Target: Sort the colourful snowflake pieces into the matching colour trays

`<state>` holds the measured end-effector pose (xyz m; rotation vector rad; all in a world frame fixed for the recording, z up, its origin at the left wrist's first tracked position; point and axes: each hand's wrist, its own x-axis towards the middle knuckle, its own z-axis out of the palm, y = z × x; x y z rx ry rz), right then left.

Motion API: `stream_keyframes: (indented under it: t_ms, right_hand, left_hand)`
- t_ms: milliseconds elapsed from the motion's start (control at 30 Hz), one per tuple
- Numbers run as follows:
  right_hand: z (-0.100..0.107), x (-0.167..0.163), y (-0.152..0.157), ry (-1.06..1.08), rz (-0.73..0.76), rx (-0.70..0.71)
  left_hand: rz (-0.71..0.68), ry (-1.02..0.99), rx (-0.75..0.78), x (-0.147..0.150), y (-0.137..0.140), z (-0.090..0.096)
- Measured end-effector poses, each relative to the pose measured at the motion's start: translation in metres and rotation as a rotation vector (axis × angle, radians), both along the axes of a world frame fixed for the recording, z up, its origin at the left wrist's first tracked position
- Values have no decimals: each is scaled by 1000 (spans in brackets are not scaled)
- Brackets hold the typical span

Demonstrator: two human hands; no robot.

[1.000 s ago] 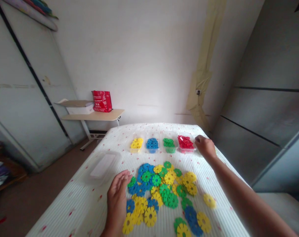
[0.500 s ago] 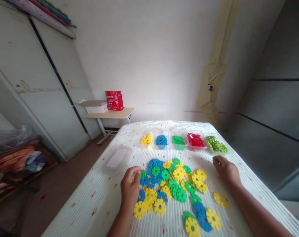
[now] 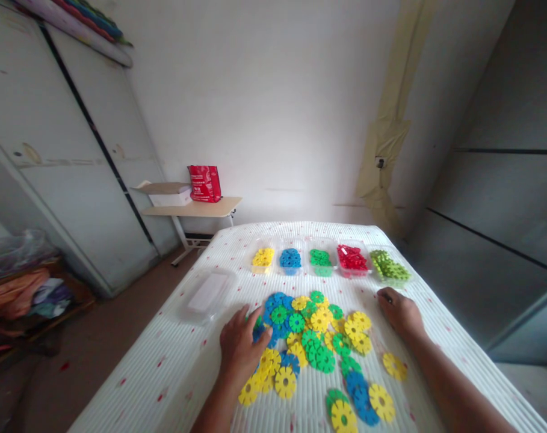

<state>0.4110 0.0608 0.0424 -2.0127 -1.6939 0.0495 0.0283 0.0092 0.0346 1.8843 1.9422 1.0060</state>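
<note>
Yellow, blue and green plastic: loose heap of notched discs (image 3: 310,340) on white ribbed cloth (image 3: 133,385), between both hands. Lying mostly flat, faces up, many overlapping; round, so equal every way across. Heap as a whole strung out from far left to near right.

Left hand (image 3: 237,343) at left edge of heap, pointing far and a bit right; fingers parted, thumb held out. Touching discs or just above, cannot tell.

Right hand (image 3: 404,314) right of heap, near side of light-green pieces (image 3: 389,264); fingers curled in, cannot tell whether pinching anything. Lone yellow disc (image 3: 395,366) between heap and right forearm (image 3: 445,373).

Far side: row of five clear boxes (image 3: 324,272), holding yellow, blue, green, red, light green, left to right. Far left: clear tray or lid (image 3: 187,310), cannot tell which, long axis from near left to far right.
</note>
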Motion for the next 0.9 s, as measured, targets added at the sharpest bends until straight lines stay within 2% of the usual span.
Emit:
stream_keyframes:
  t_ms: [100,200,267,367,433,533,600,667,900]
  right_hand:
    - [0,-3,-2,-19,22,24]
    - [4,-10,-5,24,143,83]
    - [10,-23,-8,56,301,141]
    - [21,-62,-17,30,625,176]
    - [28,-96,-26,-23,792,138]
    - [34,-135,-39,-114,950,27]
    - [35,-145,-43,-132,988,-23]
    - [34,-141,-43,-120,976,-31]
    - [37,-99,-47,-67,985,28]
  left_hand:
    - [-49,56,-44,7,-3,1]
    - [-106,89,-58,11,-4,2]
    - [-139,145,-81,13,-5,4]
    - [-177,267,-115,17,-8,8]
    - [-205,336,-155,20,-9,10]
    - [-239,382,-207,22,-10,11]
    - [-231,366,-181,22,-9,10]
    - [-202,328,-128,20,-8,8]
    - [-177,208,28,9,-4,0]
